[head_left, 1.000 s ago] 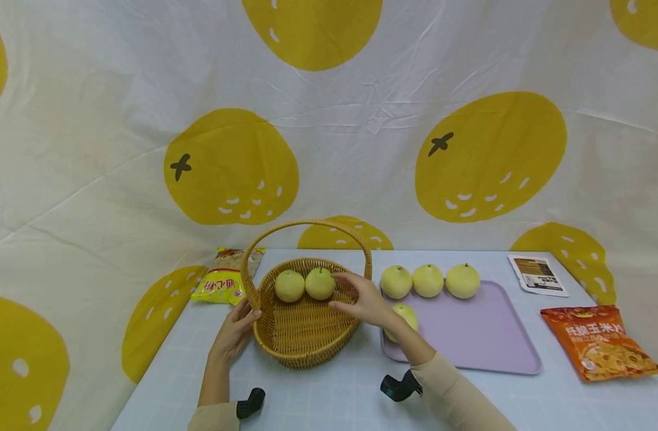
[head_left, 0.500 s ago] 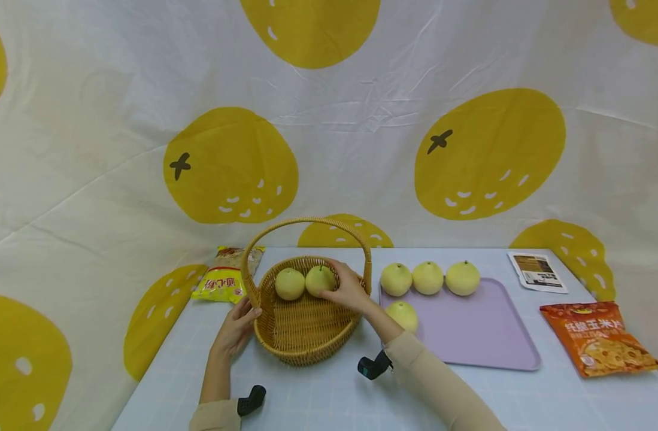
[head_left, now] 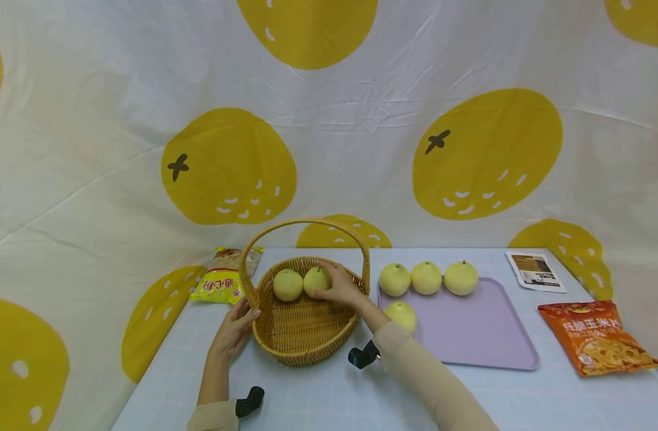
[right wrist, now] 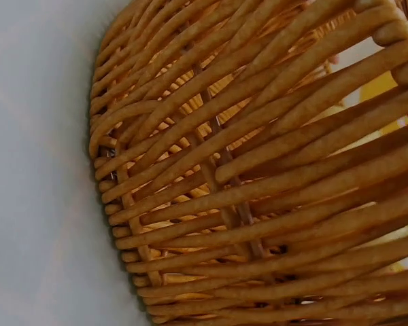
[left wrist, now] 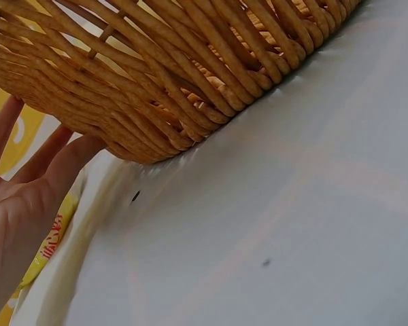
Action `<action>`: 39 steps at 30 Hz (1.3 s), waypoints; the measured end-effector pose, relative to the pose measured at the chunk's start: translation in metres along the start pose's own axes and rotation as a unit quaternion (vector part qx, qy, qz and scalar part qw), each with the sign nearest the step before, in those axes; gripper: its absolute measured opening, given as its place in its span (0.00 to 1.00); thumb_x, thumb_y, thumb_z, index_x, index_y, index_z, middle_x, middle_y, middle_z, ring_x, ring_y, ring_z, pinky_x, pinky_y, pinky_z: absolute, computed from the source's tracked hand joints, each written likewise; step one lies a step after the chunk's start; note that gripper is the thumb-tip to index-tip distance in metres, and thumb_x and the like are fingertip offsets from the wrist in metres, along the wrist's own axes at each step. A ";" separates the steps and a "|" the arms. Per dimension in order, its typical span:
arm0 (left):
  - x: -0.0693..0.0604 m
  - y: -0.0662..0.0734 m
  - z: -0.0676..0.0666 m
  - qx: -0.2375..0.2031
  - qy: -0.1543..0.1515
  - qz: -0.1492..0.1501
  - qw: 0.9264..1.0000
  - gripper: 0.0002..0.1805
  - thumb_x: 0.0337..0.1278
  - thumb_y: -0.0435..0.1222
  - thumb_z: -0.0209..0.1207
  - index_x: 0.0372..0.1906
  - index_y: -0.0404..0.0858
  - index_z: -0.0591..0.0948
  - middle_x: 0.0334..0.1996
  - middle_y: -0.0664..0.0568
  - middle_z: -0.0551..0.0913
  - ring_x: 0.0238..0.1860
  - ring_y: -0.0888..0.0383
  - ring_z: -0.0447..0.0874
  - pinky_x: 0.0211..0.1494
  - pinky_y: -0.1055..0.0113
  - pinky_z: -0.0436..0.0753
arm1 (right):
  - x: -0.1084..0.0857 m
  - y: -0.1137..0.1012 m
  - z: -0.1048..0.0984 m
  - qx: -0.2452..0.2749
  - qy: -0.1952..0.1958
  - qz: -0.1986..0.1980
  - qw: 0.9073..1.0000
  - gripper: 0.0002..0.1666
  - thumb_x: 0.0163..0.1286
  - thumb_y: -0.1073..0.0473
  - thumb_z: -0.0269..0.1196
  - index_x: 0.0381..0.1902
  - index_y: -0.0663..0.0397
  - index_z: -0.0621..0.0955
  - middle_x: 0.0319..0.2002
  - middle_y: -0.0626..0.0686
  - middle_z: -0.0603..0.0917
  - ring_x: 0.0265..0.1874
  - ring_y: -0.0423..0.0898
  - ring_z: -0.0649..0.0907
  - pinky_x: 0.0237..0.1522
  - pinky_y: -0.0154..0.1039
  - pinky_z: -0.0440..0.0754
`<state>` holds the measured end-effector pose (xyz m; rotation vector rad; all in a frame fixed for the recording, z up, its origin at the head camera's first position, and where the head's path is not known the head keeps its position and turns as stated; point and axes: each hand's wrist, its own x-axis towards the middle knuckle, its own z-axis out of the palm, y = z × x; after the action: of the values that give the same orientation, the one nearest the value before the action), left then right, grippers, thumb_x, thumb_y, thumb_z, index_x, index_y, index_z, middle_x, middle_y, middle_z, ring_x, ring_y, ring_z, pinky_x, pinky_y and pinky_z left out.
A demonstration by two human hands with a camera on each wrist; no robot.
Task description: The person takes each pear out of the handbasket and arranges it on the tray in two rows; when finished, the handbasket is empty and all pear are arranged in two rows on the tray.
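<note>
A wicker basket (head_left: 302, 335) with a tall arched handle stands on the table, two round pale-yellow pears inside at its back. Around the right-hand pear (head_left: 316, 282) my right hand (head_left: 343, 288) curls, thumb in front and fingers behind. That hand is out of sight in the right wrist view, where the basket's woven side (right wrist: 211, 176) fills most of the picture. At the basket's left side, by the foot of the handle, my left hand (head_left: 234, 330) holds the rim. The left pear (head_left: 288, 285) sits beside the gripped one.
Right of the basket lies a purple tray (head_left: 479, 335) with several more pears along its back and left edges. A yellow food bag (head_left: 221, 281) lies behind my left hand. An orange snack bag (head_left: 595, 338) and a white pouch (head_left: 534, 271) lie far right.
My right hand has moved leftward and closed around the right-hand pear in the basket. The left hand stays on the basket, and the pears have hardly moved.
</note>
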<state>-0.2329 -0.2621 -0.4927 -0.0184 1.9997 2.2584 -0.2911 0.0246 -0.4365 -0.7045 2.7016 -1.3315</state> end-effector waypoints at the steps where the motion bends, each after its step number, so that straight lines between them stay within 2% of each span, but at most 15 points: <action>1: 0.000 0.000 0.000 0.000 0.000 0.001 1.000 0.40 0.63 0.32 0.55 0.74 0.36 0.48 0.73 0.37 0.47 0.63 0.52 0.64 0.53 0.72 0.75 | 0.000 -0.001 0.000 -0.004 -0.002 0.001 1.000 0.45 0.56 0.54 0.70 0.69 0.56 0.64 0.62 0.69 0.63 0.57 0.63 0.70 0.54 0.58 0.72; 4: 0.000 -0.001 -0.001 0.003 0.000 0.003 1.000 0.40 0.63 0.33 0.55 0.74 0.36 0.48 0.72 0.36 0.47 0.60 0.56 0.67 0.52 0.72 0.76 | 0.000 -0.001 0.000 -0.011 -0.005 0.009 1.000 0.41 0.56 0.56 0.70 0.65 0.55 0.68 0.58 0.68 0.65 0.53 0.61 0.73 0.50 0.57 0.75; 7: 0.000 -0.001 -0.001 0.000 0.003 0.000 1.000 0.40 0.62 0.33 0.56 0.74 0.37 0.49 0.73 0.37 0.47 0.60 0.57 0.68 0.52 0.72 0.76 | 0.000 0.000 0.000 0.001 -0.005 0.002 1.000 0.37 0.55 0.59 0.71 0.60 0.57 0.70 0.56 0.66 0.69 0.54 0.60 0.73 0.50 0.57 0.75; 12: 0.000 -0.001 -0.001 -0.010 0.006 -0.008 1.000 0.40 0.62 0.33 0.56 0.74 0.39 0.50 0.73 0.40 0.48 0.65 0.50 0.60 0.53 0.72 0.75 | -0.001 0.001 0.002 0.009 -0.016 -0.028 0.999 0.34 0.52 0.63 0.72 0.54 0.59 0.68 0.53 0.62 0.75 0.52 0.58 0.75 0.49 0.53 0.76; 16: 0.000 -0.001 -0.002 -0.005 0.007 -0.011 1.000 0.39 0.62 0.32 0.55 0.74 0.39 0.49 0.73 0.39 0.47 0.68 0.45 0.56 0.53 0.72 0.75 | -0.004 -0.003 0.005 0.021 -0.020 -0.027 0.999 0.36 0.50 0.62 0.74 0.55 0.60 0.69 0.52 0.61 0.76 0.51 0.57 0.76 0.50 0.52 0.76; 21: 0.001 -0.002 -0.002 -0.002 0.006 -0.009 1.000 0.39 0.63 0.33 0.55 0.74 0.38 0.50 0.73 0.39 0.47 0.68 0.44 0.56 0.53 0.71 0.76 | -0.009 -0.009 0.007 0.032 -0.005 -0.030 0.999 0.40 0.49 0.58 0.74 0.59 0.61 0.70 0.56 0.60 0.75 0.54 0.56 0.75 0.52 0.53 0.74; 26: 0.000 -0.002 -0.001 -0.003 0.006 -0.001 1.000 0.39 0.62 0.33 0.56 0.74 0.38 0.51 0.73 0.39 0.49 0.62 0.54 0.66 0.52 0.70 0.76 | -0.016 -0.016 0.003 0.040 0.003 -0.041 0.998 0.41 0.49 0.55 0.74 0.60 0.61 0.71 0.57 0.59 0.75 0.53 0.55 0.76 0.51 0.52 0.76; 29: 0.000 -0.003 -0.001 -0.005 0.007 0.001 1.000 0.39 0.62 0.33 0.56 0.74 0.38 0.51 0.72 0.38 0.49 0.55 0.63 0.70 0.52 0.71 0.76 | -0.020 -0.021 -0.001 0.044 -0.008 -0.050 0.998 0.41 0.51 0.54 0.73 0.60 0.61 0.71 0.56 0.59 0.76 0.53 0.54 0.76 0.51 0.50 0.76; 31: 0.000 -0.003 -0.001 -0.006 0.007 0.003 1.000 0.39 0.61 0.33 0.56 0.74 0.37 0.51 0.72 0.38 0.49 0.53 0.66 0.71 0.51 0.71 0.76 | -0.023 -0.024 -0.006 0.050 -0.016 -0.058 0.997 0.40 0.51 0.53 0.72 0.60 0.62 0.71 0.56 0.59 0.76 0.53 0.54 0.76 0.51 0.49 0.77; 39: 0.001 -0.004 -0.002 0.003 0.005 0.011 1.000 0.40 0.61 0.33 0.56 0.73 0.34 0.48 0.72 0.35 0.47 0.57 0.57 0.69 0.50 0.70 0.77 | -0.040 -0.032 -0.025 0.047 -0.043 -0.086 0.994 0.39 0.52 0.52 0.71 0.60 0.62 0.72 0.54 0.57 0.77 0.52 0.52 0.77 0.49 0.48 0.78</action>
<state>-0.2333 -0.2635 -0.4967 -0.0072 2.0198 2.2700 -0.2493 0.0426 -0.4026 -0.9808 2.5430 -1.4177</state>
